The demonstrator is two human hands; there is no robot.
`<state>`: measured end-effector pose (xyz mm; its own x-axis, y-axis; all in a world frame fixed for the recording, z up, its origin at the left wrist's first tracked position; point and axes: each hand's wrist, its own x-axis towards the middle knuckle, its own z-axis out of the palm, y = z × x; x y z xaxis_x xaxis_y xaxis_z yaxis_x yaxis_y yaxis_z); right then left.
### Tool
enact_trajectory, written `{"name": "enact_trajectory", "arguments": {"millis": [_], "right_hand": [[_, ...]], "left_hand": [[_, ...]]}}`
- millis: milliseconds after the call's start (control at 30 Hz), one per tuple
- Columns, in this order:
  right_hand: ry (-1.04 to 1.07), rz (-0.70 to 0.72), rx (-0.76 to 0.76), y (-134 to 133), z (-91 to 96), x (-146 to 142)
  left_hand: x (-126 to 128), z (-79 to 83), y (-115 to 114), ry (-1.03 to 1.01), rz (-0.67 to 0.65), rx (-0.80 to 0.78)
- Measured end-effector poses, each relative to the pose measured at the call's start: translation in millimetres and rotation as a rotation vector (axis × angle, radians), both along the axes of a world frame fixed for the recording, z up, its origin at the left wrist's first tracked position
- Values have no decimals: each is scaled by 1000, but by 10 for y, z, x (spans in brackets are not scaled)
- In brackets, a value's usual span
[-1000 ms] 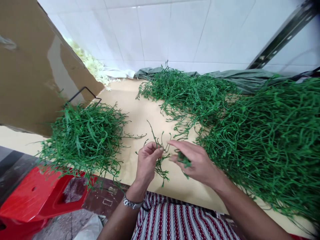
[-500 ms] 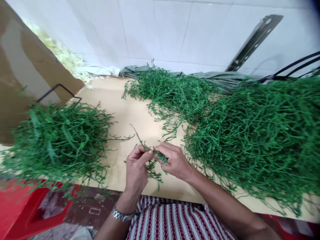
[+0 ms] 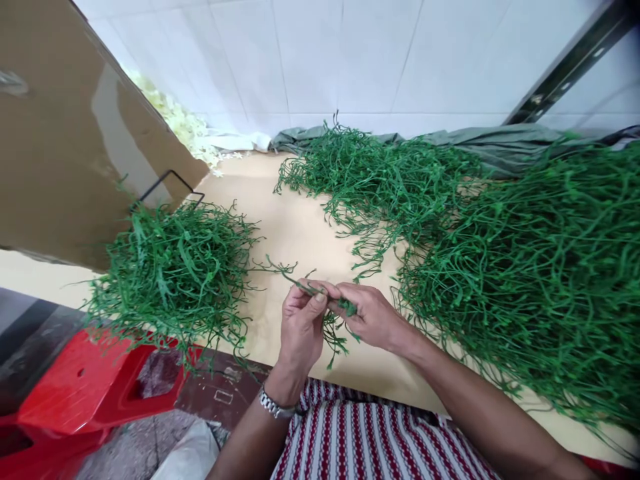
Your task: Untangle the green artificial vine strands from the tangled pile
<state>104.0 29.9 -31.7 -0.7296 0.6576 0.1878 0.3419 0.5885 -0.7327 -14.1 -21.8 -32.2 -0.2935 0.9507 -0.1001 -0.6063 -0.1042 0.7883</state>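
Note:
Close together above the table's front part, my left hand (image 3: 305,323) and my right hand (image 3: 373,317) pinch the same green artificial plant stem (image 3: 300,285). Its thin end points up and left past my left thumb. Bits of green sprig (image 3: 334,337) hang below, between the hands. Fingers are closed on both sides, and they partly hide the stem. Left of my hands lies a heap of green sprigs (image 3: 180,267). To the right spreads a far larger pile of the same stems (image 3: 540,280), and a smaller bunch (image 3: 380,177) lies behind.
A cardboard box (image 3: 100,147) leans at the left, near a black wire frame (image 3: 170,175). Pale petals (image 3: 175,110) gather behind it. Grey-green cloth (image 3: 520,147) runs along the tiled wall. A red plastic stool (image 3: 85,380) stands below the table (image 3: 295,233).
The view has turned left, so everything sits farther right. My hands stay together on the stem. My right fingers have shifted along it, and its thin end now slants lower toward the left.

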Motion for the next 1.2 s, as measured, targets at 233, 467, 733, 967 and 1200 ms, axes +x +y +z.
{"name": "enact_trajectory", "arguments": {"millis": [233,467,733,967,1200], "right_hand": [[-134,240,185,54,-10,83],[-90,29,220,132,112,381],[190,-183,-63,77,123,443],[-147,-20,398,-78,-84,145],[-94,-96,404,-43,-277,44]], "left_hand": [[-111,-15,99,-166,-106,-102],[-285,-41,126,-56,-79,-118],[-378,0,106,-115,-23,-100],[-241,122,133,-142,25,-82],[-273,150,234,165,-87,-68]]}}
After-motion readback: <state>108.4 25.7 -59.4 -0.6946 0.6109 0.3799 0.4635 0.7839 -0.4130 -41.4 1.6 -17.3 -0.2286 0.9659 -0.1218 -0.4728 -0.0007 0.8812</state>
